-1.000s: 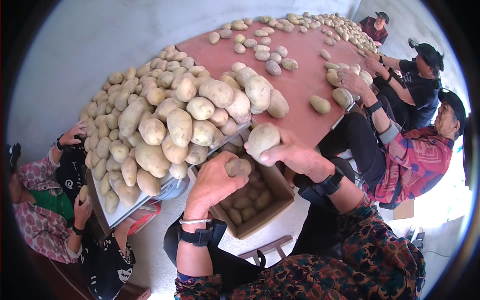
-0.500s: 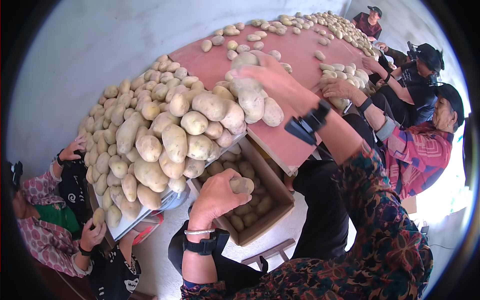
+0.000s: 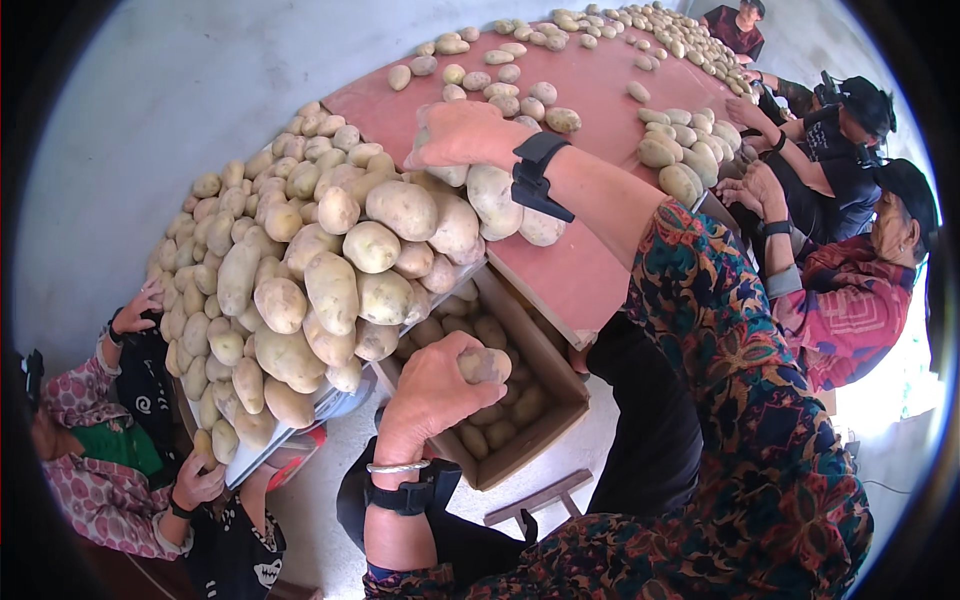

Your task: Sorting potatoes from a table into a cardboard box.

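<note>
One potato (image 3: 488, 366) stays gripped in the left hand (image 3: 436, 392) while the right hand (image 3: 468, 135), grasp unclear, reaches across the heap (image 3: 281, 305), shifting work there.

Left of the cardboard box (image 3: 538, 442), a pale-edged board (image 3: 262, 459) is bearing a large heap of potatoes (image 3: 332, 292), its near edge barely showing. Beyond the box, a red tabletop (image 3: 572, 275) is carrying loose potatoes (image 3: 563, 120); beyond and to the right of the box, it is holding a small pile of potatoes (image 3: 680, 183) and, farthest off, a dense band of potatoes (image 3: 692, 44). Pale floor (image 3: 338, 485) is showing left of the box.
</note>
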`<state>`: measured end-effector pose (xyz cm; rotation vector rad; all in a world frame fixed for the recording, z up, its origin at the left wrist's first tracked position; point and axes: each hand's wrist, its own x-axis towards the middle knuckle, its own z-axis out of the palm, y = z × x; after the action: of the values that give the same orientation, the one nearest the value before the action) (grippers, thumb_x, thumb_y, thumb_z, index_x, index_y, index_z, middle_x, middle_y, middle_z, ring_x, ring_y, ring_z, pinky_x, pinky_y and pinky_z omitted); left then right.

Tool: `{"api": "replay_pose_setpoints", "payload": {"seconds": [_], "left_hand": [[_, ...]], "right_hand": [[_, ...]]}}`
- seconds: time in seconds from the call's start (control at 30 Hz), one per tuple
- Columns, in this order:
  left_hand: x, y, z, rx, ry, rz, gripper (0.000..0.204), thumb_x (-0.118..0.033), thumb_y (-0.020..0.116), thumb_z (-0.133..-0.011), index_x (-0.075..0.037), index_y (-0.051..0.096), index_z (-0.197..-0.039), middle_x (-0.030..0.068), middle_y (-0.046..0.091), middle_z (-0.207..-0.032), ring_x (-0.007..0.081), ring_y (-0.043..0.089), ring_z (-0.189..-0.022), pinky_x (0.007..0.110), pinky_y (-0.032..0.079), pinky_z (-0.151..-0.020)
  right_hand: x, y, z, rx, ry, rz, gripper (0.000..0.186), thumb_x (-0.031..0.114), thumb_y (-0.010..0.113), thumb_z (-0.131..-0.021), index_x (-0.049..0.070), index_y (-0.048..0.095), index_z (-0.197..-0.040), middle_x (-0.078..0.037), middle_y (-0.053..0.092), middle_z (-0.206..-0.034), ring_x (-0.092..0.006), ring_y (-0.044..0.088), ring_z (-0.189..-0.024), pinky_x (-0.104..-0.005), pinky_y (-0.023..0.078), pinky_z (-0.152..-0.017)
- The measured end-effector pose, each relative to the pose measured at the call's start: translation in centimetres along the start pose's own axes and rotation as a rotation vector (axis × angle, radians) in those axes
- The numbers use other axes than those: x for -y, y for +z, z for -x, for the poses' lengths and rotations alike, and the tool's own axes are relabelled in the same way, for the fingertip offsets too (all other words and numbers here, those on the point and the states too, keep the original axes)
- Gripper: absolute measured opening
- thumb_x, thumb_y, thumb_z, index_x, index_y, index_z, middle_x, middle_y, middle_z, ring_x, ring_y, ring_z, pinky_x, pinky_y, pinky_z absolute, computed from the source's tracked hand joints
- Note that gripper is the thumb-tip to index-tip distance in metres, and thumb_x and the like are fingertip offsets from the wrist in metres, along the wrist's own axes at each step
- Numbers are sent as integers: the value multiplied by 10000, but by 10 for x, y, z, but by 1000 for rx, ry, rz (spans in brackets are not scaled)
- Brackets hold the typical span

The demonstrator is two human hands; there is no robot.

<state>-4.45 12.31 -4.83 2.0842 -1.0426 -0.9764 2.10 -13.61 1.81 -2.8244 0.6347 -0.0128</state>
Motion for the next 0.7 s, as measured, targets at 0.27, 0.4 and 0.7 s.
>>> {"api": "replay_pose_setpoints", "payload": {"seconds": [0.27,0.4,0.7], "left_hand": [[-13,0,-9,-52,155,472,509,-245,840,-750,-19,638,-1159,87,694,-963,158,636,-835,308,533,-786],[-16,-2,-9,-16,91,713,611,-277,843,-763,3,567,-1230,97,681,-973,149,661,-854,258,517,-718],[-6,-3,-8,-68,113,979,627,-198,780,-806,13,480,-1314,117,664,-1044,193,672,-815,253,515,-683]], "right_hand": [[-19,-16,-4,29,-31,98,566,540,633,-847,31,692,-1086,-190,690,-1078,-363,655,-1028,-492,503,-870],[-23,-22,-2,2,-17,67,540,499,622,-868,2,692,-1068,-222,681,-1060,-382,652,-1014,-486,508,-857],[-37,-17,-4,20,-175,-81,541,479,618,-869,-13,692,-1080,-235,679,-1046,-378,637,-991,-443,498,-865]]}}
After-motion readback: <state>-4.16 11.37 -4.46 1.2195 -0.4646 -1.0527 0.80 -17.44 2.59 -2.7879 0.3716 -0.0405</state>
